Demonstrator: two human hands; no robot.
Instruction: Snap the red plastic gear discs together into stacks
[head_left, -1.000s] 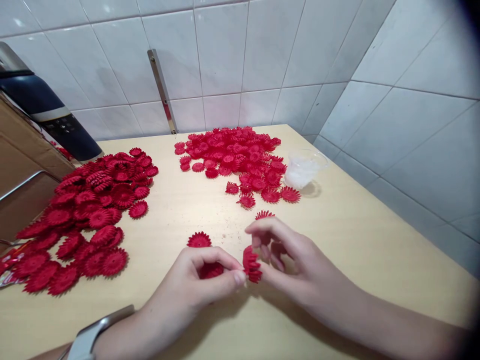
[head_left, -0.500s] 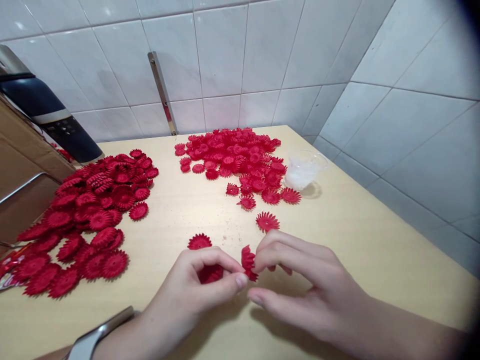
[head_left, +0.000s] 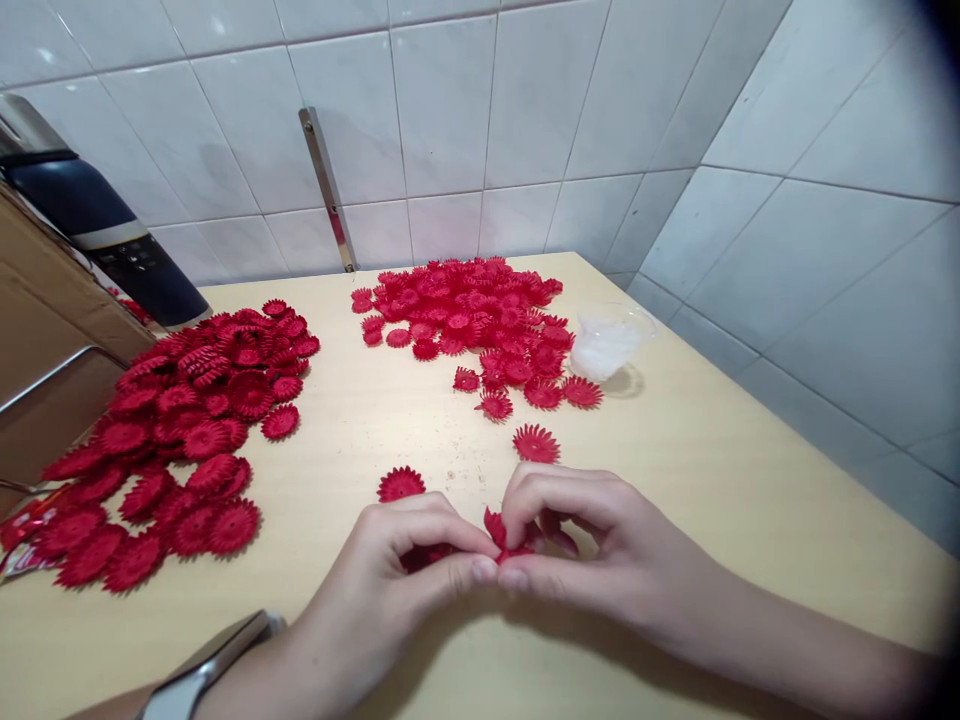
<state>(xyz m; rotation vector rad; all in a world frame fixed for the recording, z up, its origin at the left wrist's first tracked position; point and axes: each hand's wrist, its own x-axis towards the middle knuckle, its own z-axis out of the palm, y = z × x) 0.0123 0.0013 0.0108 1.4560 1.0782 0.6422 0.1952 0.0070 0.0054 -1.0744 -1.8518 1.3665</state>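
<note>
You look mid-piece here: your left hand [head_left: 420, 555] and right hand [head_left: 592, 530] each have thumb and fingertips pinched on the same red piece [head_left: 495, 526], bent up between them over the table [head_left: 712, 490] and partly hidden. There's a left pile [head_left: 199, 430] and a far pile [head_left: 465, 310], but I can't tell how much of either is done or left. They're mostly roundish, felt-looking discs with toothed, petal-like edges.

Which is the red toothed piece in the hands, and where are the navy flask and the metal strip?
Red toothed piece [head_left: 494, 526], head view: visible upper edge.
Navy flask [head_left: 94, 205], head view: dark body.
Metal strip [head_left: 328, 187], head view: middle.
</note>
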